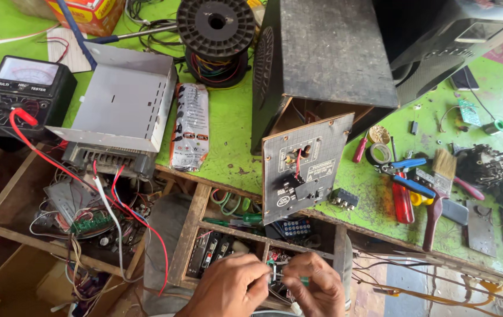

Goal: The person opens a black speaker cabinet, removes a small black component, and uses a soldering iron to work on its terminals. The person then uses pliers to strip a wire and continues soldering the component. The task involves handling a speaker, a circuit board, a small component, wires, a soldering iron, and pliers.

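Green wire bundle [276, 271] pinched between left hand [230, 289] and right hand [317, 286], both grips pressed together on it, below desk [228, 126] front edge, over open wooden drawer [188, 235].

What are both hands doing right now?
Left hand: closed, pinching a small green-wired part.
Right hand: closed, pinching the same part.

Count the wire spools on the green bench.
1: a black wire spool stands at the bench's top middle, left of the speaker box. Others may be hidden.
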Demonstrator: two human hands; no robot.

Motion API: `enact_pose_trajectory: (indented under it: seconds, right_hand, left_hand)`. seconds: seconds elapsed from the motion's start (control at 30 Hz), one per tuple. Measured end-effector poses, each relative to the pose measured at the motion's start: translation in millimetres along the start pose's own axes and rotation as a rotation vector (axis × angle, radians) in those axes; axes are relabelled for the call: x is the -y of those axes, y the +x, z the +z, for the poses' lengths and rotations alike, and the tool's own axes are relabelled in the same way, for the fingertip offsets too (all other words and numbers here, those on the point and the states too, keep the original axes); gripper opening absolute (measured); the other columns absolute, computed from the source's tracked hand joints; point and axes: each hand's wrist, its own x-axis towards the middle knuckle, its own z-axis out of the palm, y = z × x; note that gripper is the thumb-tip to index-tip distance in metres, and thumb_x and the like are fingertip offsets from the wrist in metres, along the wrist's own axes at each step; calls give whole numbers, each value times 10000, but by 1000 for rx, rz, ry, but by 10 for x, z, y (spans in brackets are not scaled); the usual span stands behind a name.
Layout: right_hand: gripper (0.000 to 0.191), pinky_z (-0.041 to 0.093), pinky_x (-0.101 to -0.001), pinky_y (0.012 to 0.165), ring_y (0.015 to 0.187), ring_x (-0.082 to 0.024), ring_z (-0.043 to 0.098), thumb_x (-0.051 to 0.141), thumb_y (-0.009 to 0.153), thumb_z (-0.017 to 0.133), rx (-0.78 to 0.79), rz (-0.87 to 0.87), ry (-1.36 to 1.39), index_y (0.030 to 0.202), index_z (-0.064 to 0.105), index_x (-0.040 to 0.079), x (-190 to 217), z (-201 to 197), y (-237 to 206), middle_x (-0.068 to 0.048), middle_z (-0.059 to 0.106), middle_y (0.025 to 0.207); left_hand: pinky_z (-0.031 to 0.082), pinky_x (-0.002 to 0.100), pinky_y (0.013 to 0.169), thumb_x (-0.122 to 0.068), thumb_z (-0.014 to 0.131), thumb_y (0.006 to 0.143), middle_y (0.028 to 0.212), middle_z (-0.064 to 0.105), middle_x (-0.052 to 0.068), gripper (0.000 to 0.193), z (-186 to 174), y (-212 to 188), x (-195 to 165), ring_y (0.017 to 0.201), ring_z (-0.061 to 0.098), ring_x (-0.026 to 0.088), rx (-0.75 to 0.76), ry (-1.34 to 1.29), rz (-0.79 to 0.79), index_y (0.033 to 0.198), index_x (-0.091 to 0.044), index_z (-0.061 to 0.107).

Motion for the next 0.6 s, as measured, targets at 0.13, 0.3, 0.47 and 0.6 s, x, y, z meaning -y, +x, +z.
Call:
enact_pose_trajectory:
  seconds: [0.13,0.3,0.47,0.6]
  right_hand:
    - [147,566,-319,743,840,-210,719,-1,764,829,10,-6,-264,894,761,-2,112,-54,39,-106,749,878]
    - [203,515,-327,755,820,-184,714,41,688,855,26,-221,-529,863,753,59,120,-6,79,-50,727,841]
    - [203,557,-320,745,817,-193,713,44,717,854,-78,-214,-419,888,748,66,63,23,22,-46,734,856]
    - [207,546,-318,737,820,-203,699,59,701,853,-52,-234,-469,881,751,64,56,-25,19,-43,725,839]
  left_hand:
    - [518,419,964,-126,699,841,1053,761,139,155,75,13,145,1158,653,344,-211,49,247,942,-16,739]
    - [454,462,1067,-98,607,878,1053,731,153,79,99,-7,191,1266,601,371,-271,374,273,895,-31,646]
    - [430,501,1097,-134,622,918,972,703,140,103,41,4,106,1276,595,355,-164,474,140,901,-33,619]
    - [378,557,1046,-222,678,837,1141,716,162,446,23,3,60,1236,556,399,-254,296,359,1191,49,652]
